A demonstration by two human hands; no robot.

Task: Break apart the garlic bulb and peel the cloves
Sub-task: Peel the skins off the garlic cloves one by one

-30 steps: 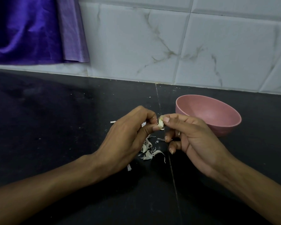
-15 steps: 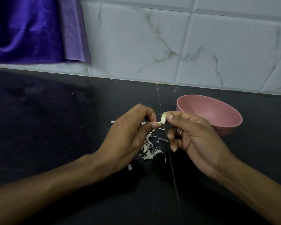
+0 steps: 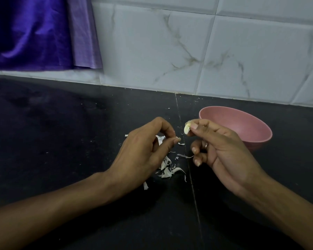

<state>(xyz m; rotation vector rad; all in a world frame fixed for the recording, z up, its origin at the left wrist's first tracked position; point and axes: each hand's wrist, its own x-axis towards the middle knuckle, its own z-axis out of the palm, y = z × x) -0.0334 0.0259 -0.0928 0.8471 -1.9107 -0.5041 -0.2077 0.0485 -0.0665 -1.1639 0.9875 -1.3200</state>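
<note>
I am viewing through 1 head camera, looking forward and down, close over the black counter toward the tiled wall.

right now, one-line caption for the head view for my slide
Right hand pinches a garlic clove beside a pink bowl; left hand hangs over peels on the counter.

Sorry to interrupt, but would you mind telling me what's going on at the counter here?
A person is peeling garlic. The right hand pinches a pale garlic clove beside the pink bowl. The left hand pinches what looks like a scrap of skin above the pile of garlic skins on the black countertop.
</note>
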